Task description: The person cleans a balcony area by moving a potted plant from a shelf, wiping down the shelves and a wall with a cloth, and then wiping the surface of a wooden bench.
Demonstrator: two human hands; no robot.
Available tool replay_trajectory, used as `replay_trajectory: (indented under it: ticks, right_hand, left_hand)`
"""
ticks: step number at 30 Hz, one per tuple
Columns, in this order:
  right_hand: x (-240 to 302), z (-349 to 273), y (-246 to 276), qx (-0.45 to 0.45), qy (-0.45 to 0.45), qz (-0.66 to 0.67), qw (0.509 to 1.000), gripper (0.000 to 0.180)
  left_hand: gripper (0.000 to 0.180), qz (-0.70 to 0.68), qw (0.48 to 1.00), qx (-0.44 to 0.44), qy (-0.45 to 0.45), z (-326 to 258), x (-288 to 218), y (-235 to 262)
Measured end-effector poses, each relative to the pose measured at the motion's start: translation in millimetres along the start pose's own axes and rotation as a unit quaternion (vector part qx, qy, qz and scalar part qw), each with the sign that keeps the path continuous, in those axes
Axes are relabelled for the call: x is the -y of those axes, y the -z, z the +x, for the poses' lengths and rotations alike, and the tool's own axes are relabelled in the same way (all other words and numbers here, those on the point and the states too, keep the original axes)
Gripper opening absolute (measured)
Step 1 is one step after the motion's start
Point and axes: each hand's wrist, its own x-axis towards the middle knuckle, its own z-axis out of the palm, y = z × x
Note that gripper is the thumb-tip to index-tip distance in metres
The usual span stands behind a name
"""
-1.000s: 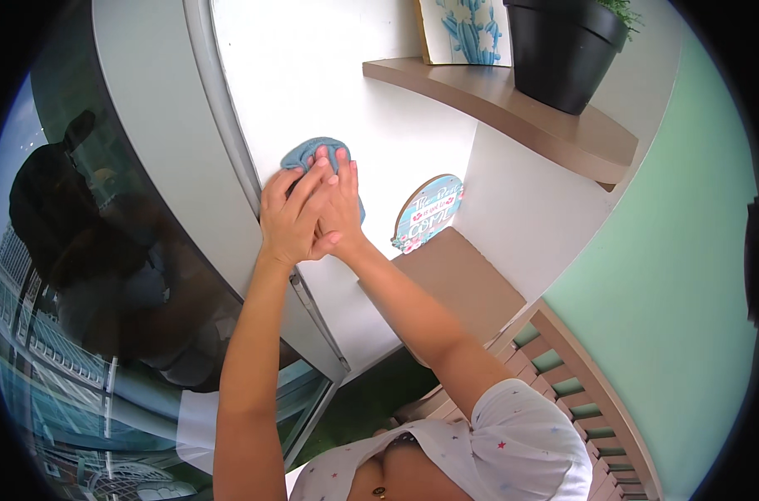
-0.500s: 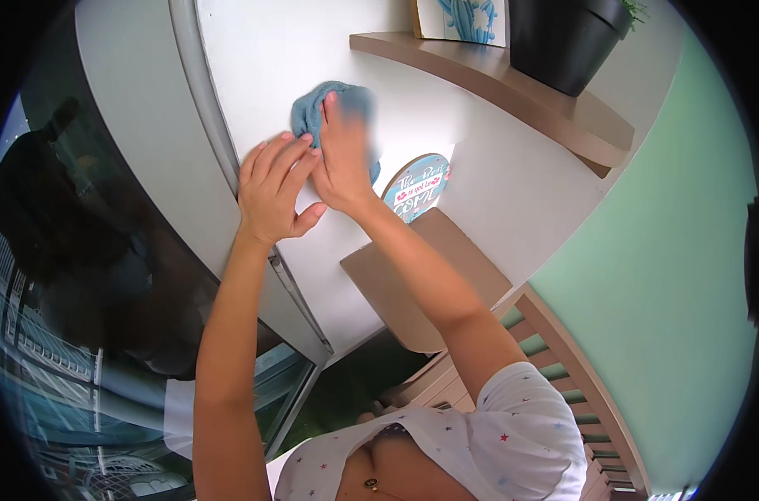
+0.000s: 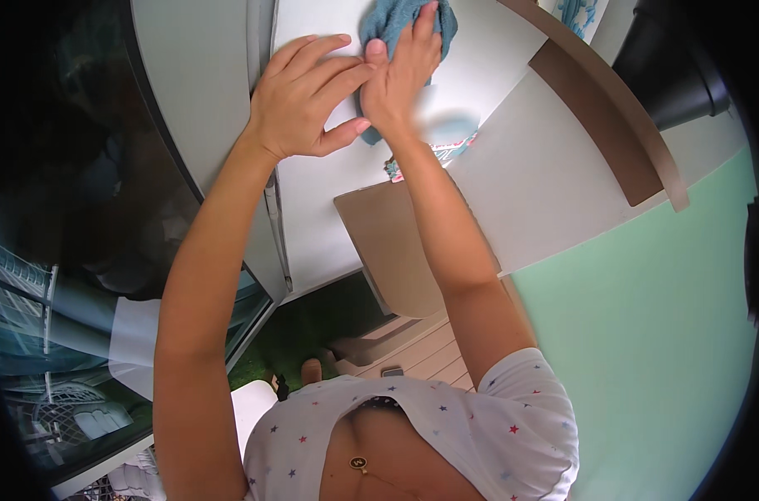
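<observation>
Right hand (image 3: 400, 71) at top centre presses our blue cloth (image 3: 400, 21) flat; left hand (image 3: 300, 104) rests spread beside it. We should keep even pressure along the white wall panel (image 3: 337, 209).

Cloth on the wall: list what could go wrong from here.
1. The right hand presses the blue cloth high on the white wall, close under the brown shelf; a wide stroke could knock the shelf and perhaps shake the black pot on it.
2. Both arms reach overhead, the left hand flat on the wall; a slip might cost balance.
3. The round decoration just beneath could get bumped.
</observation>
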Motion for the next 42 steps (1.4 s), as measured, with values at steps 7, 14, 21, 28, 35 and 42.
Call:
replay_trajectory:
  ticks: [7,14,21,28,35,42]
  right_hand:
    - [-105.0,38.4,33.5,-0.193,-0.206,0.126,0.951,0.064]
    - [-74.3,2.5,26.3,-0.013,-0.065,0.076,0.995,0.071]
    - [-159.8,-46.9,81.8,0.074,-0.213,-0.026,0.974,0.047]
    - [-138.8,-56.6,119.5,0.140,-0.224,-0.141,0.954,0.031]
    - [-182.1,-50.0,147.6,0.291,0.138,-0.479,0.817,0.035]
    - [-169.8,-134.9,206.0,0.530,0.205,-0.281,0.773,0.029]
  left_hand:
    - [0.039,-0.016,1.000,0.000,0.005,9.6,-8.8,-7.3]
    - [0.037,0.008,1.000,0.029,-0.003,6.6,-4.3,1.1]
    - [0.034,-0.002,1.000,0.021,0.000,9.1,-6.0,-1.1]
    - [0.028,0.006,1.000,0.006,0.003,9.1,-7.9,0.6]
    - [0.022,0.005,1.000,-0.019,0.010,11.0,-9.0,-4.4]
    - [0.021,0.024,1.000,-0.020,0.005,8.0,-5.5,-3.3]
